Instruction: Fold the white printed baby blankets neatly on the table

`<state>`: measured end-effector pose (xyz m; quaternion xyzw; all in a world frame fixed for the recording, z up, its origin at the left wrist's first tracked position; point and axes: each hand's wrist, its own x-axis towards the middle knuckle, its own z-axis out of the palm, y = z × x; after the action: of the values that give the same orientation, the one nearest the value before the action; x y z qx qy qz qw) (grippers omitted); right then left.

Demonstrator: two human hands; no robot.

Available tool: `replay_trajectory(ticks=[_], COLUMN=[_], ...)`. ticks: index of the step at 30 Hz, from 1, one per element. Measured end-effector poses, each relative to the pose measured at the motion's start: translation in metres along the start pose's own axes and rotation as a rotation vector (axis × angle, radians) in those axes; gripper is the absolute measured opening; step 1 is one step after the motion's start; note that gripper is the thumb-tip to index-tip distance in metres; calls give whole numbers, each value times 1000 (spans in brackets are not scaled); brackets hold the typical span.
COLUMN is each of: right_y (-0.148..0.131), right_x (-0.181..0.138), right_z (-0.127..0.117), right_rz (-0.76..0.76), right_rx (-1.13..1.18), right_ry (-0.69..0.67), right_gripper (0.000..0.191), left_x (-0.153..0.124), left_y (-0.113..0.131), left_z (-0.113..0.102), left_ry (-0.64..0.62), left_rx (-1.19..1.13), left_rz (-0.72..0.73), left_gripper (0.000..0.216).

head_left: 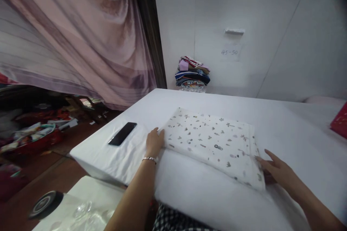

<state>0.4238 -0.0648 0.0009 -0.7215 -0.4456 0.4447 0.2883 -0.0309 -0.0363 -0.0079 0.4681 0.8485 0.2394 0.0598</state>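
Observation:
A white cloth (208, 137) printed with small leaves and figures lies folded into a flat rectangle on the white-covered table (217, 184). My left hand (155, 142), a bracelet on its wrist, rests at the cloth's left edge with the fingers stretched out. At the right edge, my right hand (278, 169) touches the cloth with its fingertips, thumb and fingers apart. The lower fingers of that hand are partly in shadow. To the left of my left hand a black phone (123, 134) lies on the table.
A stack of folded clothes (193, 74) stands beyond the table's far edge by the wall. Pink curtain fabric (108, 36) hangs at the left. Below left, a second white surface (89, 189) carries clear plastic and a black round-topped object (46, 204). Something red (340, 121) sits far right.

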Motion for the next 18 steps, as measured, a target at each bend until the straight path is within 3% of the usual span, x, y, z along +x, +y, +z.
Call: replay_trajectory(ticks=[8,14,18], right_y=[1,0,-1], right_x=[-27,-33,-37], right_z=[9,12,14], right_rz=[119,150,92], right_rx=[95,90,89], right_ry=[-79,-111,-78], right_gripper=[94,88,88], left_x=[13,13,13], left_y=[-8,-11,-13], left_z=[-8,-4,-2], left_ry=[-67,17,36], left_rx=[-59,-196,-296], left_rz=[-136,-101,-126], left_gripper=[53,39,34])
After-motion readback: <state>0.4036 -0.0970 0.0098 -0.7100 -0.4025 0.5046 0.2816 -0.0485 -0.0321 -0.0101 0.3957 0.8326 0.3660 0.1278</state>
